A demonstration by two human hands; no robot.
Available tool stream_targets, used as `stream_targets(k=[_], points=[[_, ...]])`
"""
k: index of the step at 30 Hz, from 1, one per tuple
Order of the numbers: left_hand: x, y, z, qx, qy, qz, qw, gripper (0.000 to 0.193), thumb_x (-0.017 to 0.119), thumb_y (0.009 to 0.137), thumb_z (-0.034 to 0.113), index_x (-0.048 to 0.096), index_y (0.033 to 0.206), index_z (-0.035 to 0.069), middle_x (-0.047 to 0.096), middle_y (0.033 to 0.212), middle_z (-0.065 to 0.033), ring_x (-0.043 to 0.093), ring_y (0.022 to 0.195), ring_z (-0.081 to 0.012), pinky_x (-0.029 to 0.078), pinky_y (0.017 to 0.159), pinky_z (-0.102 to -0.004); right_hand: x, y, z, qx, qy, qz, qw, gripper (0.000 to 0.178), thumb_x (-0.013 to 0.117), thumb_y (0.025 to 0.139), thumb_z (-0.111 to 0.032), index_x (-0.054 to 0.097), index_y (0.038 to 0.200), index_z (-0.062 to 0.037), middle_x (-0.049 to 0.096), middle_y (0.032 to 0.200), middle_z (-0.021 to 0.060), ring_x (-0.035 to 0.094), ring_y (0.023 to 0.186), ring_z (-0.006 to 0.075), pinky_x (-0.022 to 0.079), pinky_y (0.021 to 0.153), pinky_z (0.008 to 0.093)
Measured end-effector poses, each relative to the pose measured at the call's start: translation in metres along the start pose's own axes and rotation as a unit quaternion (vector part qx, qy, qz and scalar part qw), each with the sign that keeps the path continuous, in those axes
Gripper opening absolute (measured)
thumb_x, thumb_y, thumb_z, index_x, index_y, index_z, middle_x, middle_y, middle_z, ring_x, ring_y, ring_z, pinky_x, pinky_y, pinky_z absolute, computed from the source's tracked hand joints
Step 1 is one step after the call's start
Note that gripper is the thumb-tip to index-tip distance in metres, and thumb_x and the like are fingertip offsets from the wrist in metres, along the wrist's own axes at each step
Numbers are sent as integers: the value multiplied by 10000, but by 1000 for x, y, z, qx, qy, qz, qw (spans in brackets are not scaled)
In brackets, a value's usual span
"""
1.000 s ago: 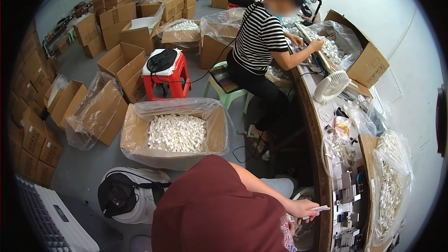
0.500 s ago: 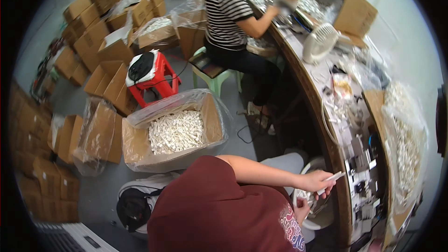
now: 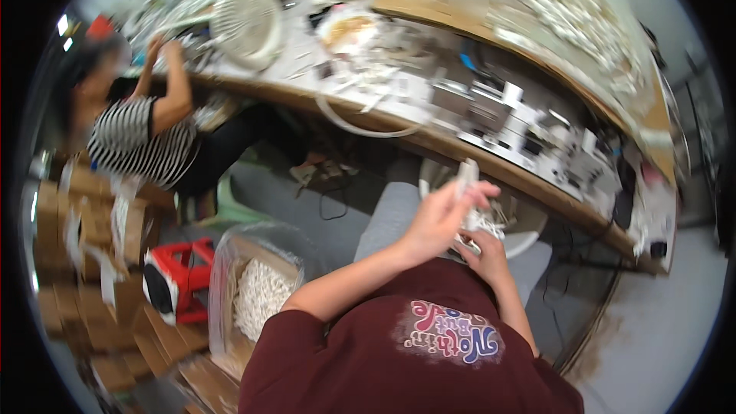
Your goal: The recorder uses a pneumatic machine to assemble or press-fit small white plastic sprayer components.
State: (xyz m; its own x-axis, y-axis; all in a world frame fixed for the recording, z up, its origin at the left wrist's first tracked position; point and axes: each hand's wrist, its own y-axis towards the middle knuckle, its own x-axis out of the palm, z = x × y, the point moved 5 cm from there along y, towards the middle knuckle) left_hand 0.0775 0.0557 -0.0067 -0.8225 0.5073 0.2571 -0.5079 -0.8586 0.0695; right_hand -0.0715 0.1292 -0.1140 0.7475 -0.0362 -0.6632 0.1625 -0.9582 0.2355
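My left hand (image 3: 443, 221) is raised over a white basin (image 3: 527, 244) at my lap. Its fingers are closed round slim white plastic pieces (image 3: 466, 175) that point up toward the bench. Just below and to the right, my right hand (image 3: 488, 257) is at the basin's near side, fingers bent. Whatever lies between those fingertips is too small and blurred to name. Small white plastic parts (image 3: 484, 222) lie in the basin, partly covered by my hands.
Metal fixtures (image 3: 491, 107) line the workbench (image 3: 452, 146), with a white fan (image 3: 247, 27) farther left. Behind them lies a heap of white parts (image 3: 567, 23). A lined carton (image 3: 222, 291) of white parts and a red stool (image 3: 180, 280) stand left. A co-worker (image 3: 146, 134) sits at the bench.
My view has swung right to face the bench, so the carton and co-worker appear farther left. The white pieces are still in my left hand, which now points them upward.
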Motion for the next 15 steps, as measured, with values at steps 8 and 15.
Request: stream_targets(k=[8,15], points=[[29,31,-7,-36,40,-50,997,323,372,1081,223,593,1002,0,639,1257,-157,610,1066,-140,480,931,-287,-105,36,-97,-133,-20,240,961,406,820,701,-17,686,1085,-15,669,1094,150,699,896,282,582,753,342],[44,48,-12,-53,-15,-96,994,325,379,1080,220,586,1116,-28,656,1186,-153,645,1005,-157,532,854,-307,-119,36,-81,-131,-85,226,961,323,828,692,-38,724,996,-14,637,1050,115,678,860,245,582,676,319]])
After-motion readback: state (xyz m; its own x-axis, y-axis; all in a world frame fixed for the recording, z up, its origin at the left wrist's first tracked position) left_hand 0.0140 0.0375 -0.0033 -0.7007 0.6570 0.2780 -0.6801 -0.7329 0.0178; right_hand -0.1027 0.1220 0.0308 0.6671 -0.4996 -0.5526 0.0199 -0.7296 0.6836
